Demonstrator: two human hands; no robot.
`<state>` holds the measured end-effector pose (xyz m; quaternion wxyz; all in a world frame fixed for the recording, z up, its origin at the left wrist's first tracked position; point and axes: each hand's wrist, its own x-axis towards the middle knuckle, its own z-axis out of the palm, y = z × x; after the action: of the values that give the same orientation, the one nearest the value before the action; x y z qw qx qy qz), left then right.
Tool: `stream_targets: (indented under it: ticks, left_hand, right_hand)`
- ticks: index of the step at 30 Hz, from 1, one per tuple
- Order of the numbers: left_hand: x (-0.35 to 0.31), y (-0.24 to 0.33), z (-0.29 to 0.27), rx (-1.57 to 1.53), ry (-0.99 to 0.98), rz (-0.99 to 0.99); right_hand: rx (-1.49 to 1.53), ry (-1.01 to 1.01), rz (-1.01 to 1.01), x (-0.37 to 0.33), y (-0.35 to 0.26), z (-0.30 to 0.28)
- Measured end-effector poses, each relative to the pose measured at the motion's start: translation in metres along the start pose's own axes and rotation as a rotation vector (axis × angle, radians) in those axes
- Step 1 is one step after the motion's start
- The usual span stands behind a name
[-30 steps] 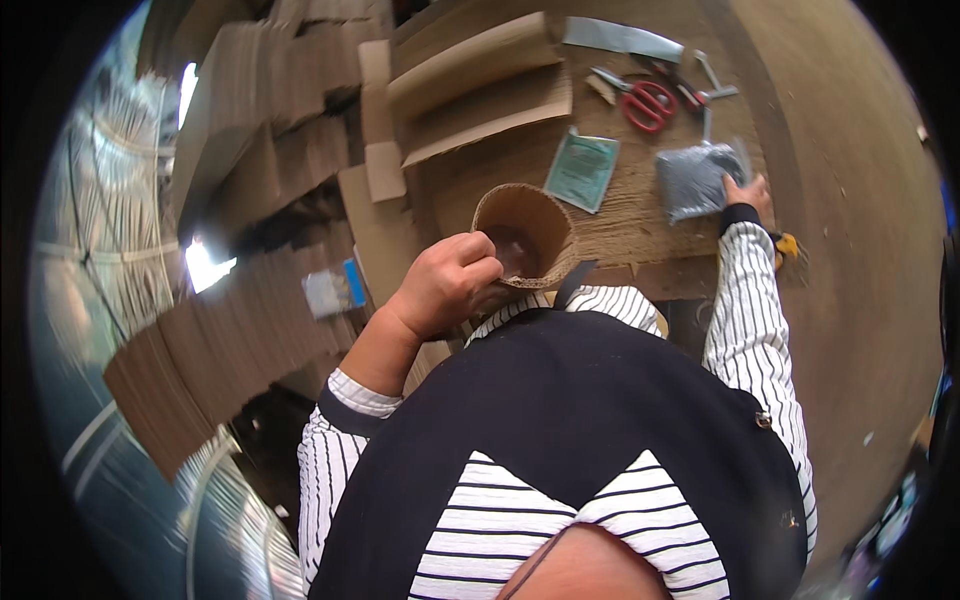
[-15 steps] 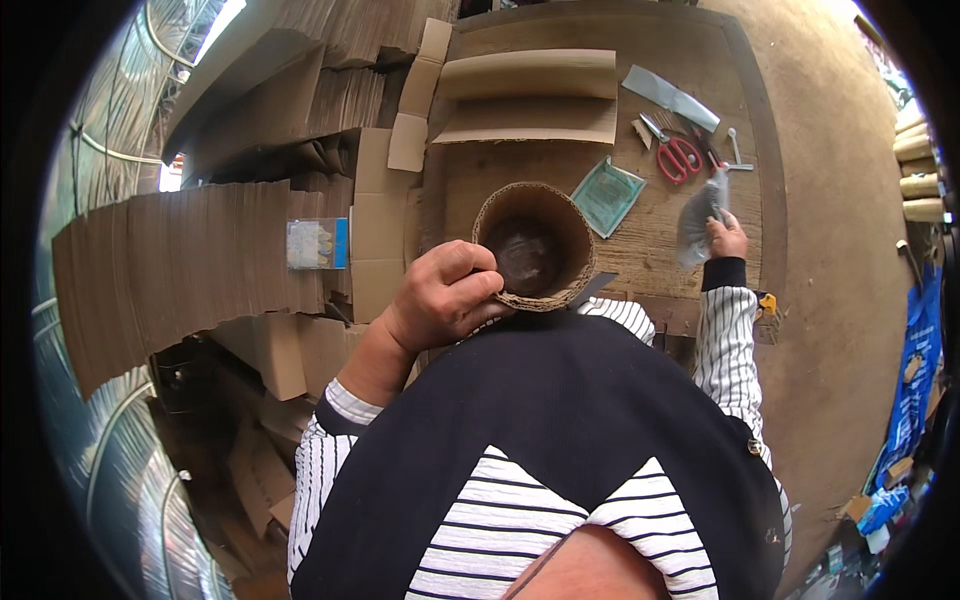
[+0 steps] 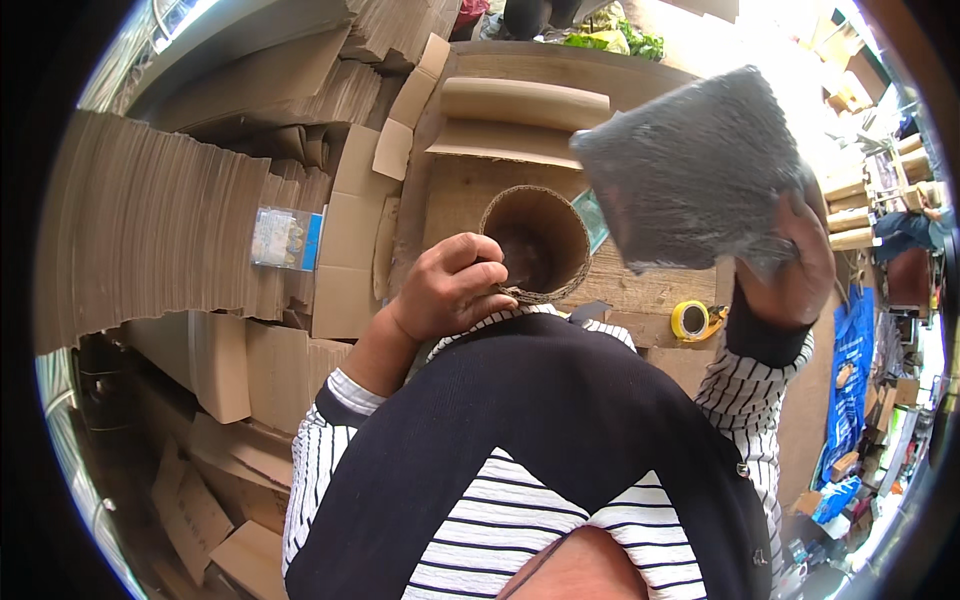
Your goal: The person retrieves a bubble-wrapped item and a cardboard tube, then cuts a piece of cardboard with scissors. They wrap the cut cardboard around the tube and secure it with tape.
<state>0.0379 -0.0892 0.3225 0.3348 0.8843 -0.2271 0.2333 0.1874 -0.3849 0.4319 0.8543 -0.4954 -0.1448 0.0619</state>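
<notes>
A round tube of rolled corrugated cardboard stands upright against my front, its top mouth facing up. My left hand is closed over its near left rim. Something shiny shows at the bottom inside. Up on the right, my right hand grips a flat, squarish dark grey plastic-wrapped packet by its right edge. The packet is raised close to the view and slightly blurred; what it contains cannot be made out. Behind the packet, a green clear-wrapped packet is mostly covered.
A curved cardboard sheet lies at the table's far side. A yellow tape roll sits near the right front of the wooden table. Tall stacks of flat cardboard fill the left, with a clear-and-blue packet on them.
My right hand has lifted from the table's right side, bringing up the grey packet, which now covers the scissors and nearby things. My left hand keeps its grip on the tube. The view has shifted.
</notes>
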Motion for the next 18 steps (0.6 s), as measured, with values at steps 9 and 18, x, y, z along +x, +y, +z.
stream_targets:
  ticks: [9,18]
  left_hand:
    - [-0.03,-0.006,-0.019,-0.081,0.134,-0.035]
    - [-0.051,-0.024,-0.001,-0.3,0.348,-0.205]
  right_hand:
    - [0.109,-0.244,0.291,-0.02,0.046,0.099]
    - [-0.102,-0.353,0.35,-0.023,0.031,0.125]
